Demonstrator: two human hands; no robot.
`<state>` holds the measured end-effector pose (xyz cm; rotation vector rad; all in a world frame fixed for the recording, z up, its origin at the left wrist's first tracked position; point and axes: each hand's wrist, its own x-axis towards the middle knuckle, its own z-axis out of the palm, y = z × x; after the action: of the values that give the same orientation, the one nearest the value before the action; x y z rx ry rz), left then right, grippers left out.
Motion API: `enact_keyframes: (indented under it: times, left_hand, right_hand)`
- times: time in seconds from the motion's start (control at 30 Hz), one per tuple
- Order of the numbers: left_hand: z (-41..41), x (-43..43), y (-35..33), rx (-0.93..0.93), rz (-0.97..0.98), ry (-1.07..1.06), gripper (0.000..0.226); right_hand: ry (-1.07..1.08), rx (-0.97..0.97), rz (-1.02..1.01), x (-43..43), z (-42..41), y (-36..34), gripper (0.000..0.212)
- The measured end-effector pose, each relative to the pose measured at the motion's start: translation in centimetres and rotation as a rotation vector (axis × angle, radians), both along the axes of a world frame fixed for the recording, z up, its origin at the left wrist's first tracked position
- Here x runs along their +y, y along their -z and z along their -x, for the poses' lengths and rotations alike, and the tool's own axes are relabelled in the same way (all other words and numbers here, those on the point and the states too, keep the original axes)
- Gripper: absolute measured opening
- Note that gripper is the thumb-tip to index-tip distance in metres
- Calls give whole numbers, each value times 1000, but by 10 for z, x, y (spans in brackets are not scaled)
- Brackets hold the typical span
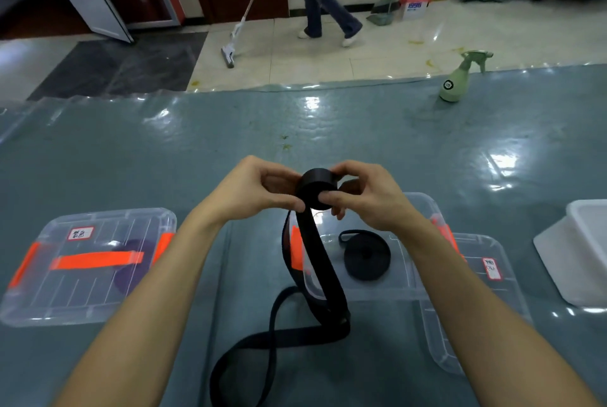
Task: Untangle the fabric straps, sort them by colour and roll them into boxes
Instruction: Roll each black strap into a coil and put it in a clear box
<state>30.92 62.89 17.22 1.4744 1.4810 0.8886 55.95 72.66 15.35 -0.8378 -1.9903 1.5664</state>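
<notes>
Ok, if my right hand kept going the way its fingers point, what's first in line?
The black strap roll that your right hand pinches; just past it, the left hand. Depth between them is unclear.

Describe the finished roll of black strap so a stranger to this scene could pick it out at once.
On the blue-grey table, find the open clear box right of centre. The finished roll lies flat on its floor, a black disc with a short loose tail. Unlike the black roll pinched between the left hand and right hand, nothing touches it.
</notes>
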Motion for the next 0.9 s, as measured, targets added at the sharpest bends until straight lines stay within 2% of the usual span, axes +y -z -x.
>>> enact_keyframes:
  times: [0.1,0.2,0.33,0.43,0.53,0.7,0.9]
  left_hand:
    - [-17,-8,6,-168,-54,-76,43]
    - [-24,-17,2,-157,-62,-94,35]
    - [-33,-39,-22,44,-31,9,32]
    - [-42,-59,-41,127,-81,-7,37]
    - [-50,-82,-49,70,-67,-51,44]
    - [-75,-114,-53,90,-108,-110,33]
    - [-91,-145,-84,-56,-163,-197,39]
  right_hand:
    - [23,125,182,-13,-6,1,31]
    - [-75,69,252,-22,-16,-2,32]
    - [-165,-127,31,-33,-19,-24,34]
    - [-151,-142,-141,-48,-18,-39,28]
    - [-167,-72,-204,-57,-26,-52,27]
    - [-248,-27,-132,-70,-45,-70,32]
    - [-236,337,116,-90,-50,-79,40]
